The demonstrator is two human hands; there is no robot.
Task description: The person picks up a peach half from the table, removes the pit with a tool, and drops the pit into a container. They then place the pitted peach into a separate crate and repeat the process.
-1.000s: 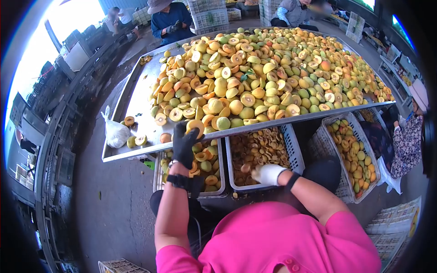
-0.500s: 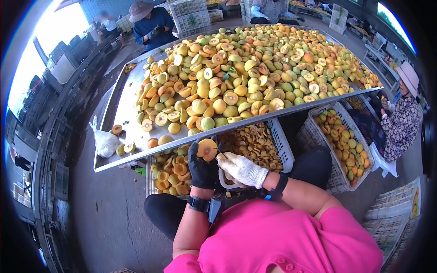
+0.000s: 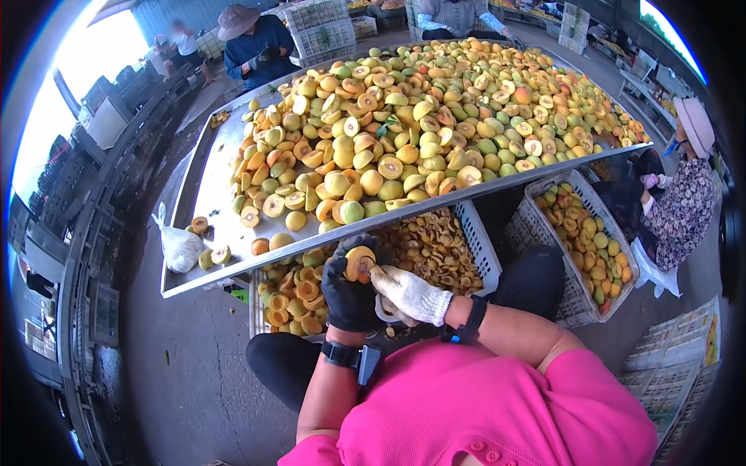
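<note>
A yellow peach half sits in my left hand, which wears a black glove and wraps its fingers round the fruit, cut face up. My right hand, in a white knitted glove, is closed, its fingertips right at the cut face. Whatever those fingers pinch is hidden. Just below and left of my hands are hollowed peach halves in a crate. Brown-orange scraps or pits fill another crate behind my right hand.
A metal table heaped with peach halves spans the front, its edge just beyond my hands. A tied plastic bag lies on its left corner. At right stand a crate of peaches and a seated person. Others work across the table.
The peach half has tilted and turned in my left hand, and my right fingertips have moved onto its cut face. Both hands have shifted only slightly.
</note>
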